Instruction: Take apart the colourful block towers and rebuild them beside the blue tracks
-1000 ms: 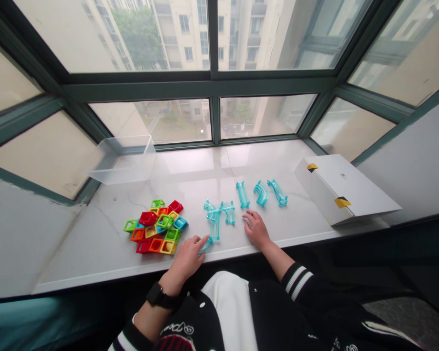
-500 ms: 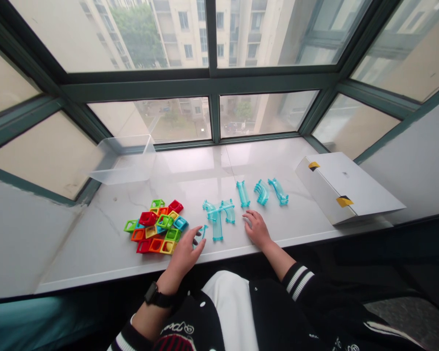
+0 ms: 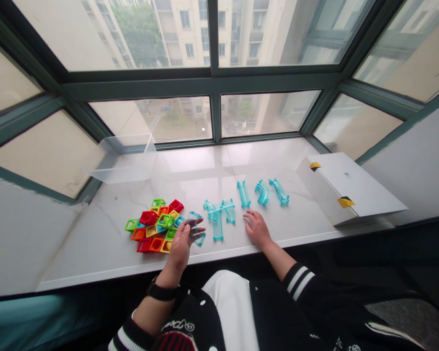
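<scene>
My left hand point(image 3: 183, 242) is closed on a clear blue marble-run track piece point(image 3: 198, 239), raised a little over the front of the sill. Beside it on the left lies a heap of coloured hollow blocks point(image 3: 151, 230) in red, green, orange, yellow and blue, partly covered by the hand. Several more clear blue track pieces point(image 3: 217, 225) lie together between my hands. My right hand point(image 3: 256, 228) rests on the sill with fingers spread, holding nothing. Just beyond its fingertips are a straight track point(image 3: 243, 194), a curved track point(image 3: 262, 192) and a wavy track point(image 3: 279, 191).
A clear plastic bin point(image 3: 128, 170) stands at the back left, near the window frame. On the right lies a white box point(image 3: 351, 187) with yellow-and-black tape. The white marble sill point(image 3: 95, 258) ends in a front edge close to my body.
My left hand has picked up the clear blue track piece beside the blocks and turned it upward, with the thumb now on top. The right hand has stayed in place.
</scene>
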Tool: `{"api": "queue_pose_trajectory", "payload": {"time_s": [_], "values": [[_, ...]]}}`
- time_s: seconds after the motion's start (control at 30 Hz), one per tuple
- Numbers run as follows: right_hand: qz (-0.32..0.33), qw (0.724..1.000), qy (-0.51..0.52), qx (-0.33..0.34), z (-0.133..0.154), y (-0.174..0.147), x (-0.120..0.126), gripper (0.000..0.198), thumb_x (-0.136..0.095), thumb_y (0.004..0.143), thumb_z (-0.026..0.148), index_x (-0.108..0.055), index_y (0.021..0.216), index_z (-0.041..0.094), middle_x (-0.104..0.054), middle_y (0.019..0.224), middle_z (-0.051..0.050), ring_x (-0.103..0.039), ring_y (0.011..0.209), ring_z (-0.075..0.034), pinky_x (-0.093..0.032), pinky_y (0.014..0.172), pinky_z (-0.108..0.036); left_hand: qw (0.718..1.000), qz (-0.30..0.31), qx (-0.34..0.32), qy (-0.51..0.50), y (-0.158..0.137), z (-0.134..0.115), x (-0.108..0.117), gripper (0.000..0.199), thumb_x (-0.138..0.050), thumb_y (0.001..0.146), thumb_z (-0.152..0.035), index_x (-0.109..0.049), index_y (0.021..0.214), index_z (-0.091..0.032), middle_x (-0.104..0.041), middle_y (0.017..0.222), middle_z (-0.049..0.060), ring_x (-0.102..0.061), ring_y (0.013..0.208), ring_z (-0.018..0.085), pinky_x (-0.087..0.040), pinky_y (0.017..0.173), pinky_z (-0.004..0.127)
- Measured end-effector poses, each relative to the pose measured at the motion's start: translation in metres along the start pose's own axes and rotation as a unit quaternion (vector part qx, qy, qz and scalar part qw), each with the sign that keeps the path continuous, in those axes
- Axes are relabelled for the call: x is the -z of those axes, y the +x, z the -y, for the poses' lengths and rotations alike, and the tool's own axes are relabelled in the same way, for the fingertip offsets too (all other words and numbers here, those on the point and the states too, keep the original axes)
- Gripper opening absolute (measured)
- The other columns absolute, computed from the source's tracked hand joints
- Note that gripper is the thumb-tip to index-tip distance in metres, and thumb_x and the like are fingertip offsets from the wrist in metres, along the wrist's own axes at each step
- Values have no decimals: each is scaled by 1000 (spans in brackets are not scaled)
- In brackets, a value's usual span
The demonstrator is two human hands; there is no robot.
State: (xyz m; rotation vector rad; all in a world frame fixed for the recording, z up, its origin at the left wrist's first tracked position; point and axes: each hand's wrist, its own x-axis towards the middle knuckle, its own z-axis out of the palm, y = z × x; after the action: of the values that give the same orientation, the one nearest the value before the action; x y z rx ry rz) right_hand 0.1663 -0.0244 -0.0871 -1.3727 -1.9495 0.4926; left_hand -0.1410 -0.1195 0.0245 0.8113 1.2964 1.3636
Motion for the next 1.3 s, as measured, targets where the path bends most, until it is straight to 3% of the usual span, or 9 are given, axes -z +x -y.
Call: {"api": "queue_pose_trajectory", "payload": {"time_s": [0.2, 0.37, 0.47, 0.57, 0.73, 0.83, 1.0, 1.17, 1.3], "values": [[-28, 999, 45, -12, 2, 2, 6, 32, -52, 93, 17, -74, 115, 24, -70, 124, -12, -67, 120, -29, -54, 112, -51, 998, 15, 21, -55, -2, -3, -6, 41, -64, 96, -62, -54, 109, -24, -71, 138, 16, -78, 101, 26, -62, 93, 50], [-35, 997, 64, 19, 32, 2, 18, 29, -53, 94, 18, -75, 110, 26, -74, 113, -10, -68, 114, -29, -55, 107, -49, 998, 25, 25, -54, -1, 2, -5, 41, -70, 93, -60, -62, 106, -21, -71, 135, 14, -76, 102, 24, -62, 94, 46], [0, 993, 106, 60, 67, 6, 30, 28, -53, 97, 18, -76, 111, 27, -75, 107, -8, -69, 108, -28, -57, 102, -46, 997, 34, 36, -63, 0, 6, -8, 42, -72, 93, -58, -67, 108, -19, -72, 127, 13, -74, 100, 23, -62, 91, 42], [45, 980, 159, 112, 103, 10, 40, 29, -59, 99, 22, -73, 124, 28, -74, 114, -8, -69, 111, -26, -58, 102, -44, 994, 44, 51, -87, -2, 9, -16, 43, -77, 90, -56, -70, 111, -19, -72, 121, 11, -73, 97, 21, -61, 88, 39], [127, 943, 181, 247, 139, 11, 43, 46, -70, 97, 23, -66, 142, 31, -69, 118, -9, -68, 103, -23, -60, 93, -39, 990, 57, 72, -105, -3, 12, -30, 59, -86, 83, -54, -72, 130, -21, -72, 115, 10, -70, 101, 22, -58, 90, 37], [128, 938, 166, 276, 144, 11, 41, 49, -72, 97, 24, -64, 145, 32, -69, 109, -7, -67, 94, -21, -60, 85, -35, 991, 56, 70, -101, -1, 15, -35, 67, -87, 81, -59, -72, 134, -20, -73, 111, 9, -68, 106, 24, -56, 92, 36], [119, 941, 143, 282, 144, 11, 41, 42, -71, 98, 27, -67, 139, 31, -69, 106, -6, -67, 91, -20, -60, 83, -34, 990, 92, 40, -103, 3, 17, -38, 69, -83, 81, -66, -74, 130, -18, -75, 107, 10, -69, 104, 25, -55, 95, 35], [147, 939, 119, 288, 145, 14, 40, 33, -72, 97, 26, -72, 130, 29, -69, 106, -7, -67, 92, -20, -58, 83, -32, 993, 76, 57, -74, 8, 16, -45, 76, -82, 78, -72, -73, 131, -18, -74, 94, 7, -69, 89, 21, -56, 84, 32], [173, 936, 66, 299, 140, 16, 33, 28, -71, 97, 22, -74, 125, 27, -70, 102, -6, -66, 90, -20, -57, 82, -31, 993, 48, 93, -57, 14, 17, -52, 84, -85, 75, -71, -69, 139, -19, -73, 95, 6, -68, 85, 19, -55, 76, 28]]}}
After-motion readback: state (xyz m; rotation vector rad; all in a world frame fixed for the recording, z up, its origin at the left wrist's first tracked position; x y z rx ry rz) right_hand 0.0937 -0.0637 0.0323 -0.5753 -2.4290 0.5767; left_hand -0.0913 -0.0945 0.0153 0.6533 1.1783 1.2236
